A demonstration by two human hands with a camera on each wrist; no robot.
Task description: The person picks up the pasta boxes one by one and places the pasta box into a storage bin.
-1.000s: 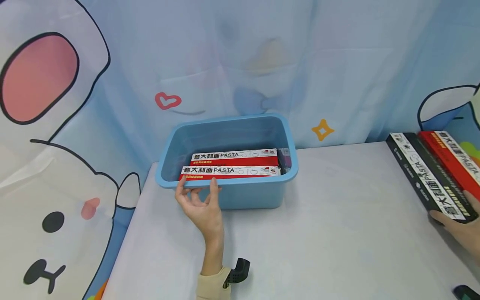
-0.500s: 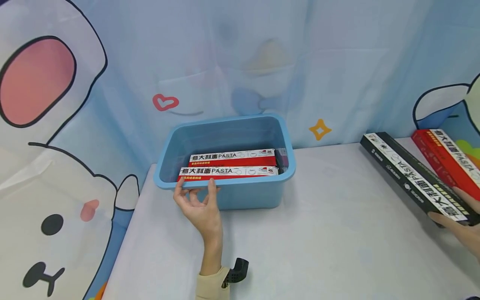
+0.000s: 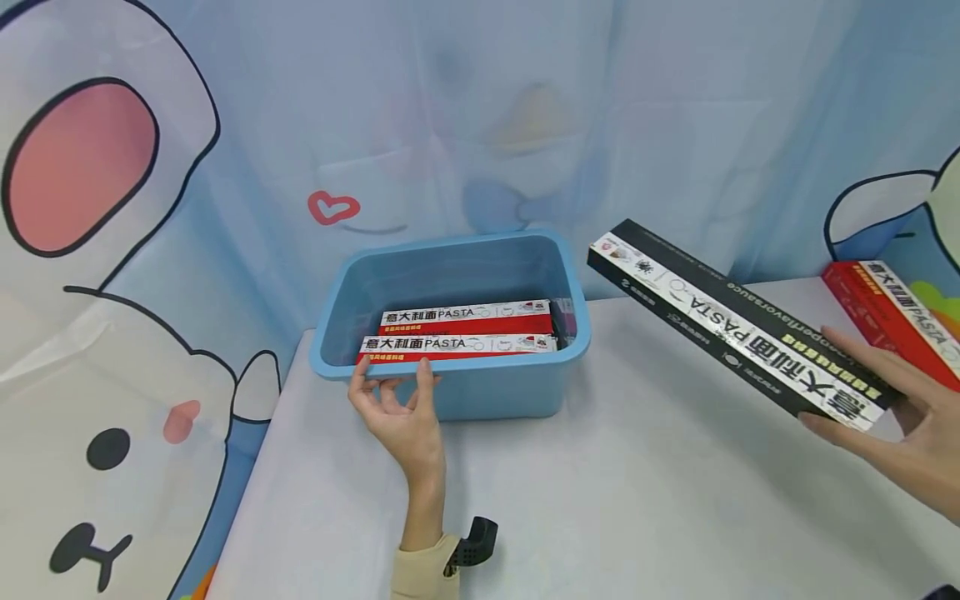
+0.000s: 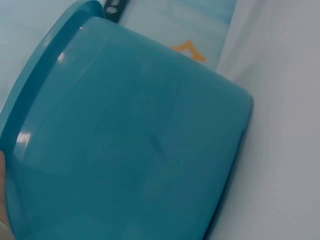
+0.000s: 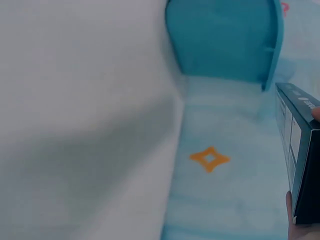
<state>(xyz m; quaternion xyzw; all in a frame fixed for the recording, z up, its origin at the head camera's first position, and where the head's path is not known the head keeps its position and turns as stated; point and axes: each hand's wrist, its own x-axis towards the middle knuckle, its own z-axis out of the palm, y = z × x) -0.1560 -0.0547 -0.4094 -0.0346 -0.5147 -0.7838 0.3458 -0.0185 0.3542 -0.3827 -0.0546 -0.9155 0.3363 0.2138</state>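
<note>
My left hand (image 3: pixel 401 417) grips the near rim of a blue plastic bin (image 3: pixel 495 396), its fingertips hooked over the edge at the left. Inside lie red-and-white pasta boxes (image 3: pixel 465 343), with a darker box partly visible at the right end. My right hand (image 3: pixel 900 417) holds a black pasta box (image 3: pixel 735 321) by its near end, thumb on one side and fingers on the other. That box is tilted above the table, its far end close to the bin's right rim. In the right wrist view the black box (image 5: pixel 302 145) shows at the right edge.
A red pasta box (image 3: pixel 900 321) lies on the white table (image 3: pixel 637 517) at the far right, behind my right hand. A blue cartoon-printed curtain (image 3: pixel 675 150) hangs behind the table. At the lower right corner a dark object (image 3: pixel 941 592) barely shows.
My right hand has lifted the black pasta box away from beside the red one and carried it left toward the bin. The left hand has stayed on the rim.
</note>
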